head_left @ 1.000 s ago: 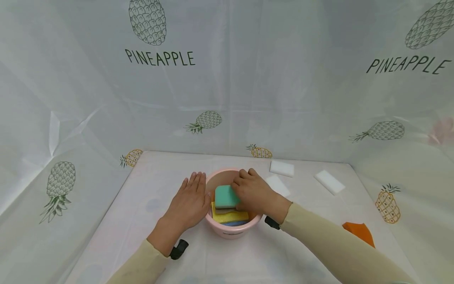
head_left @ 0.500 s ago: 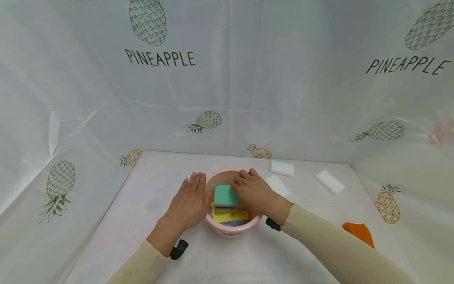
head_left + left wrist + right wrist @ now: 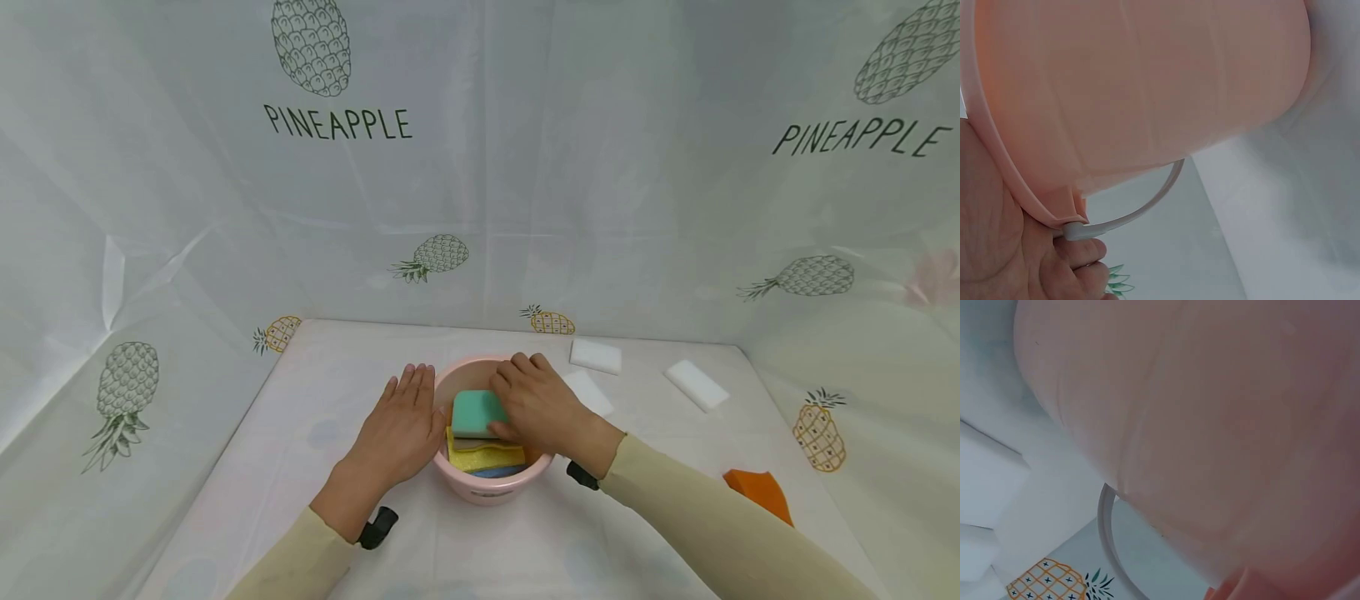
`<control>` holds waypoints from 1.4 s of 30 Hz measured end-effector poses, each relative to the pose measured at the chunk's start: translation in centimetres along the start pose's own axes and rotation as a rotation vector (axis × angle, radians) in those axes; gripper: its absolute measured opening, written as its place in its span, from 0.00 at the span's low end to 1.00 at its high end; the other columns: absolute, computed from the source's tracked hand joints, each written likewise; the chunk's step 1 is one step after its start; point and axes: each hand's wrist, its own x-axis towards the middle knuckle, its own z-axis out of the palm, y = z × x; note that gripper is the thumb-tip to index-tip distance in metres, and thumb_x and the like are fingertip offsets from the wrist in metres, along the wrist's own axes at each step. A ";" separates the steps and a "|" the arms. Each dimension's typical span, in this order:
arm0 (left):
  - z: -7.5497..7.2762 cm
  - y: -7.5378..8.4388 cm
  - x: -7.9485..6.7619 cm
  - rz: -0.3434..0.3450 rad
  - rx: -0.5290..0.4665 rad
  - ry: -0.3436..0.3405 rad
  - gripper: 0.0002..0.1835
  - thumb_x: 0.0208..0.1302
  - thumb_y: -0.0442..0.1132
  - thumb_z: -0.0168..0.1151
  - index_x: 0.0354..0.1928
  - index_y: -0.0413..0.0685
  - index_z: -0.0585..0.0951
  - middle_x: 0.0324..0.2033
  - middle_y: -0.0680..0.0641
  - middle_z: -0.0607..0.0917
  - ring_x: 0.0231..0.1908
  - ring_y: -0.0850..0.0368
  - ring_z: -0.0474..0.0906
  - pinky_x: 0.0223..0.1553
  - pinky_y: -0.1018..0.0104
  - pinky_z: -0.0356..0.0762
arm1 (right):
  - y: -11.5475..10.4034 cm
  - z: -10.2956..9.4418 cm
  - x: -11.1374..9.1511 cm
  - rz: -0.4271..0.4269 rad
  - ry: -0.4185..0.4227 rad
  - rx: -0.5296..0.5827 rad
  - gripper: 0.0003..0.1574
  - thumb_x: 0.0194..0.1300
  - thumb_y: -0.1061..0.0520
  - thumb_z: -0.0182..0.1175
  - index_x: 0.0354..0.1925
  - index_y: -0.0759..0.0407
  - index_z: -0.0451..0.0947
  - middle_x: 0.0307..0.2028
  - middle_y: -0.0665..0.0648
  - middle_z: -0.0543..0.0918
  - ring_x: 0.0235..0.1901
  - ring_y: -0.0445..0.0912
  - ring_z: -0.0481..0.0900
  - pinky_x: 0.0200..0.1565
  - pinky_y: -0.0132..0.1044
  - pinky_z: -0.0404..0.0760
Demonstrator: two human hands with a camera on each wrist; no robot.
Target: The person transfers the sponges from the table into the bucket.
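A pink bucket (image 3: 491, 497) with a pale grey bail handle (image 3: 1129, 217) stands near the table's middle. In it a green sponge (image 3: 474, 412) lies on top of a yellow sponge (image 3: 491, 458), with a blue edge (image 3: 497, 472) below. My left hand (image 3: 401, 429) rests with straight fingers against the left side of the rim. Reaching in over the right side, my right hand (image 3: 536, 404) has curled fingers and a thumb at the green sponge's right end. Its fingertips are hidden behind the hand.
Right of the bucket lie several white sponge blocks (image 3: 597, 356), one partly behind the right hand and another white block (image 3: 697, 385) farther right. An orange piece (image 3: 759, 493) lies near the right table edge. A pineapple-print sheet (image 3: 480, 167) encloses the back and sides.
The green sponge has shifted slightly left in the bucket. My right hand has moved a little to the right, and its thumb shows more at the sponge's front corner. The left hand stays put.
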 end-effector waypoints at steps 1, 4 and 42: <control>0.0 0.0 0.0 -0.001 0.004 -0.001 0.38 0.82 0.51 0.46 0.80 0.30 0.58 0.79 0.33 0.63 0.82 0.37 0.54 0.81 0.41 0.52 | 0.0 0.0 0.0 0.005 0.017 0.007 0.37 0.67 0.27 0.65 0.52 0.57 0.79 0.47 0.55 0.82 0.46 0.51 0.74 0.46 0.43 0.73; 0.0 0.0 0.0 -0.003 0.012 0.003 0.38 0.82 0.51 0.47 0.80 0.30 0.58 0.79 0.33 0.63 0.82 0.37 0.54 0.81 0.40 0.52 | 0.1 0.0 -0.1 0.027 0.063 0.026 0.37 0.68 0.29 0.65 0.54 0.58 0.78 0.50 0.56 0.82 0.49 0.52 0.75 0.49 0.45 0.74; 0.3 0.0 0.0 -0.021 -0.022 -0.017 0.38 0.82 0.51 0.45 0.81 0.32 0.55 0.81 0.34 0.60 0.83 0.38 0.51 0.82 0.42 0.49 | 5.4 1.4 -11.4 0.441 0.373 0.036 0.34 0.69 0.40 0.62 0.52 0.71 0.79 0.47 0.70 0.83 0.46 0.68 0.78 0.42 0.60 0.76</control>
